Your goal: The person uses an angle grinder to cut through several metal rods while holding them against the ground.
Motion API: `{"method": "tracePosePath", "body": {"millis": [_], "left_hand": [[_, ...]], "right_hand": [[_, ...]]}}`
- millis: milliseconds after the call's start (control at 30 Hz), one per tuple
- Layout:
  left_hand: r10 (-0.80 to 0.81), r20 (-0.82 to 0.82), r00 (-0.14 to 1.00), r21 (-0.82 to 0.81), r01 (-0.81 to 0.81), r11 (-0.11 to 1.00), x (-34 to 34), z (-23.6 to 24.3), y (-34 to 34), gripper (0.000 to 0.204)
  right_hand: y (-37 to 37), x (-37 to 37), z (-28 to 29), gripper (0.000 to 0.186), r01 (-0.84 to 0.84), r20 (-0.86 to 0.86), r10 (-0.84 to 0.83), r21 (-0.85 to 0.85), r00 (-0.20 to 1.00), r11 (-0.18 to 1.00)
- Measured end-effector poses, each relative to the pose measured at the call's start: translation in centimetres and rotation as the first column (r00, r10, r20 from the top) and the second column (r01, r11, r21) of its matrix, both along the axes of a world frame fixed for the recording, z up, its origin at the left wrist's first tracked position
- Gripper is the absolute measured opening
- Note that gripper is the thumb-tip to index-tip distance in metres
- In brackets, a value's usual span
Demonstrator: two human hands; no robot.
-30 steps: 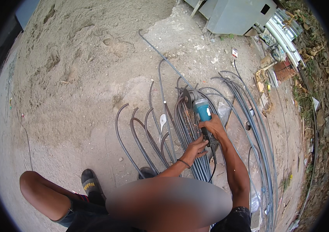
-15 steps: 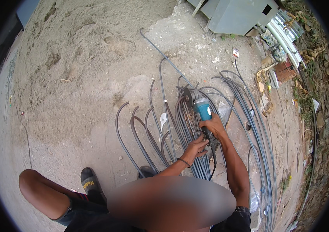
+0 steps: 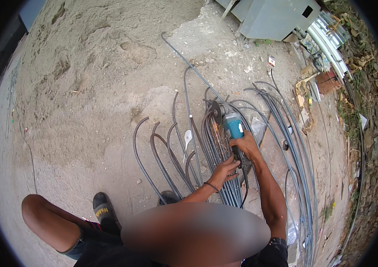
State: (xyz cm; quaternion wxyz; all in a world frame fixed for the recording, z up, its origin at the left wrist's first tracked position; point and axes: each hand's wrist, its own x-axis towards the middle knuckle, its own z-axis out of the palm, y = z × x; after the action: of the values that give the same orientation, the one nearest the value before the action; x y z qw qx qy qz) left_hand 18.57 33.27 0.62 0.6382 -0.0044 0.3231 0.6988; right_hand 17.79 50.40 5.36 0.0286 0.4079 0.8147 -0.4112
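A teal angle grinder (image 3: pixel 235 125) with a dark cutting disc (image 3: pixel 217 112) rests over a bundle of bent steel rods (image 3: pixel 211 151). My right hand (image 3: pixel 245 144) is closed round the grinder's body. Just below it, my left hand (image 3: pixel 227 169) grips the tool's dark rear end, some fingers extended along it. Orange sparks streak down over the rods from the disc, whose exact contact point I cannot make out. The black power cord trails from the rear of the grinder across the bundle.
Looser rods (image 3: pixel 302 187) curve along both sides. A small white object (image 3: pixel 187 140) lies among them. A grey metal box (image 3: pixel 275 18), pale pipes (image 3: pixel 327 49) and bricks (image 3: pixel 327 82) are at the upper right. My left foot in a dark shoe (image 3: pixel 104 209) stands on sandy ground.
The orange sparks below the disc show more strongly than before. The grinder and both my hands have stayed almost in place, with only a very slight shift.
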Motion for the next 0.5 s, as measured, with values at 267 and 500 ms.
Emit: {"method": "tracePosePath", "body": {"millis": [267, 500], "left_hand": [[-0.013, -0.021, 1.0, 0.027, 0.013, 1.0, -0.17, -0.08, -0.11, 0.087], [-0.004, -0.016, 1.0, 0.017, 0.004, 1.0, -0.17, 0.42, -0.12, 0.086]], "right_hand": [[-0.21, 0.02, 0.01, 0.052, 0.003, -0.009, -0.003, -0.02, 1.0, 1.0], [0.05, -0.05, -0.14, 0.051, 0.021, 0.025, -0.021, 0.007, 0.999, 1.0]]}}
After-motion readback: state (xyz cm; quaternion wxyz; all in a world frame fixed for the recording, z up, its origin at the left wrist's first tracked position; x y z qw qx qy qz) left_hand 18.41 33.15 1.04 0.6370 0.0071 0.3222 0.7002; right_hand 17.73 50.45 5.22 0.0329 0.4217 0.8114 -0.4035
